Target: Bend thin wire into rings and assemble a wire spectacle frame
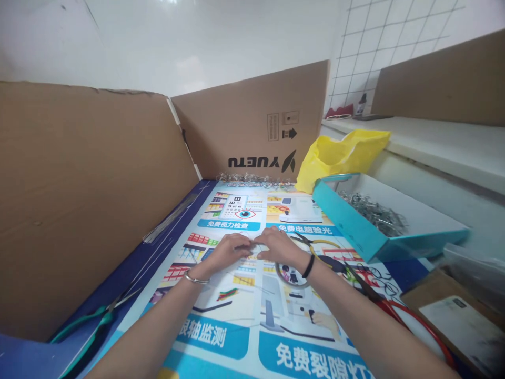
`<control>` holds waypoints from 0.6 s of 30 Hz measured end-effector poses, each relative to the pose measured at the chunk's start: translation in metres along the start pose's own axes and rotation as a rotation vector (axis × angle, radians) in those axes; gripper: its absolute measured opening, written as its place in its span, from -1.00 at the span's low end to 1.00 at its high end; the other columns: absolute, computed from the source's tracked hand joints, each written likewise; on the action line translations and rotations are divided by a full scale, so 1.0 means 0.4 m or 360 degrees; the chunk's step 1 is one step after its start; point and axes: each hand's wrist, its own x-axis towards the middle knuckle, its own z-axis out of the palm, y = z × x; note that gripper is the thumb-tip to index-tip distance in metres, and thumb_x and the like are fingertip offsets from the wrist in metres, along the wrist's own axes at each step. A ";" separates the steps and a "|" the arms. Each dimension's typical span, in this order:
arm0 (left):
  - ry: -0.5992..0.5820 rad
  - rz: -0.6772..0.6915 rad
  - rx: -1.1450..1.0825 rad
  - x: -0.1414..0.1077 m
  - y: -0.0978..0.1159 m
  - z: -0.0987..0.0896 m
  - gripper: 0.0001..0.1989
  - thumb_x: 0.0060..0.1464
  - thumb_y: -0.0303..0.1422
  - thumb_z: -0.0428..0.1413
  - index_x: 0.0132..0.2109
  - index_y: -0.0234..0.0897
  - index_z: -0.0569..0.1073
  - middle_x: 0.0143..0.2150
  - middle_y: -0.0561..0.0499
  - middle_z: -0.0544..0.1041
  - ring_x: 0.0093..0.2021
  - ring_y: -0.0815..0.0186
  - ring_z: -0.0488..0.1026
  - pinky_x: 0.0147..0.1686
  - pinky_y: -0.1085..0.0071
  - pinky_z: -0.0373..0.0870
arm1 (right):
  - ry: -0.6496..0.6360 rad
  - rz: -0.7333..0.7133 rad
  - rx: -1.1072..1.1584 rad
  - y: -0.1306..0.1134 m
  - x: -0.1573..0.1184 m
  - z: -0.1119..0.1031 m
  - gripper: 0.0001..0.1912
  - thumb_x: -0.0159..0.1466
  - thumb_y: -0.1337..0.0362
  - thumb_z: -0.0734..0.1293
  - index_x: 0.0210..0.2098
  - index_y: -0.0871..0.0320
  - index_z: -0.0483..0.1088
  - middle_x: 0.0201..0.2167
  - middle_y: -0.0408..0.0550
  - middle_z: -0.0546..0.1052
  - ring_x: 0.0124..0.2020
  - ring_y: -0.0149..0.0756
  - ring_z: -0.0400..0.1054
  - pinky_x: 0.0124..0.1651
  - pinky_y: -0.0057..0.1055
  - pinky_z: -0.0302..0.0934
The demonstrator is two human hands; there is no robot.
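My left hand (232,251), with a silver bangle at the wrist, is closed in a pinch over the middle of the printed sheet (232,323). Facing it, my right hand (278,246) pinches too, a black band round its wrist. The fingertips of both hands nearly meet around something too small to make out, perhaps thin and pale. Partly behind my right wrist lies a grey ring-shaped coil (292,284). Beyond that wrist are pliers (329,243) with yellowish handles. Red-handled scissors (394,310) lie beside my right forearm, which covers part of them.
Green-handled pliers (103,322) and a bundle of thin straight wires (169,218) lie at left. A teal box (355,231) holds many metal wire pieces, near a yellow bag (343,152). Cardboard panels (252,121) wall the back and left. Clear curly pieces (244,178) line the far edge.
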 end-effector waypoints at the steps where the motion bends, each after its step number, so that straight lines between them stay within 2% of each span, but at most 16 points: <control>1: 0.0039 -0.0019 -0.0002 -0.002 -0.002 0.000 -0.83 0.06 -0.38 0.14 -0.16 -0.17 0.53 -0.13 0.02 0.57 -0.08 0.26 0.46 -0.01 0.30 0.35 | 0.0015 0.0012 -0.0001 0.000 0.001 0.003 -0.60 0.13 0.09 0.39 -0.03 -0.07 0.41 -0.19 -0.04 0.43 -0.10 -0.12 0.21 -0.11 -0.30 0.02; 5: 0.0260 -0.0129 0.0055 -0.006 -0.023 0.000 -0.78 0.11 -0.43 0.05 -0.10 -0.21 0.49 -0.02 -0.05 0.51 0.01 0.26 0.42 0.06 0.24 0.33 | 0.0073 0.0064 -0.0015 -0.003 0.003 0.010 -0.62 0.14 0.11 0.38 -0.04 -0.04 0.43 -0.18 0.00 0.43 -0.08 -0.07 0.20 -0.11 -0.26 0.02; 9: 0.0412 -0.0262 0.0178 -0.004 -0.050 0.000 -0.78 0.09 -0.45 0.04 -0.12 -0.21 0.49 -0.03 -0.06 0.51 0.05 0.20 0.38 0.08 0.15 0.30 | 0.0089 0.0095 -0.0026 -0.006 0.005 0.013 -0.64 0.14 0.12 0.38 -0.06 0.00 0.44 -0.18 0.02 0.44 -0.08 -0.05 0.21 -0.12 -0.26 0.03; 14: 0.0390 -0.0360 0.0275 -0.004 -0.062 -0.001 -0.81 0.08 -0.43 0.06 -0.17 -0.19 0.51 -0.15 -0.01 0.56 -0.08 0.22 0.44 -0.04 0.24 0.39 | 0.0079 0.0096 -0.0038 -0.003 0.007 0.015 -0.64 0.15 0.12 0.37 -0.05 0.00 0.44 -0.18 0.02 0.45 -0.08 -0.06 0.22 -0.12 -0.27 0.04; 18: 0.0340 -0.0373 0.0352 -0.004 -0.056 -0.004 -0.86 0.06 -0.43 0.07 -0.26 -0.19 0.52 -0.21 0.02 0.57 -0.12 0.23 0.44 -0.05 0.28 0.35 | 0.0082 0.0092 -0.0056 -0.004 0.004 0.013 -0.65 0.17 0.13 0.36 -0.04 -0.02 0.44 -0.19 0.01 0.45 -0.08 -0.07 0.22 -0.12 -0.27 0.03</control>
